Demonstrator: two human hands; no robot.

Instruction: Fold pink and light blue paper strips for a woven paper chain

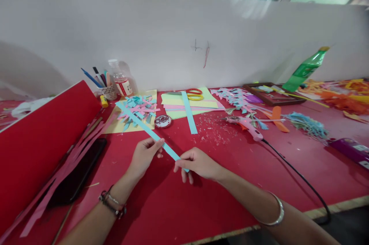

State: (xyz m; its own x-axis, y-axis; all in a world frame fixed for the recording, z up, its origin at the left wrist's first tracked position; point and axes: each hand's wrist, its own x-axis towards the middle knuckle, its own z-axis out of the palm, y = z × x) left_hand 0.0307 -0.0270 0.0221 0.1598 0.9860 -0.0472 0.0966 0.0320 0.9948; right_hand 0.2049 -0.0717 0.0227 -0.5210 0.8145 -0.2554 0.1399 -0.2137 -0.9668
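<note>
A long light-blue paper strip [141, 124] slants between my two hands above the red tabletop. My left hand [147, 154] pinches it near the middle between thumb and fingers. At its lower right end, my right hand [197, 163] grips the strip the same way. Beyond the hands lies a second blue paper strip [189, 114], with its far end by a pair of scissors [195, 94] with red and yellow handles. A small round tin [163, 121] sits near the held strip, beside a pile of cut paper pieces [137, 106] on a yellow sheet.
To the right lies a pink glue gun [245, 124] with its black cord. A green bottle [305, 70] leans by a brown tray [273, 95]. On the left are a phone [77, 175], pink strips [67, 164], a red board [46, 145], a pen cup [108, 92] and a clear bottle [122, 81].
</note>
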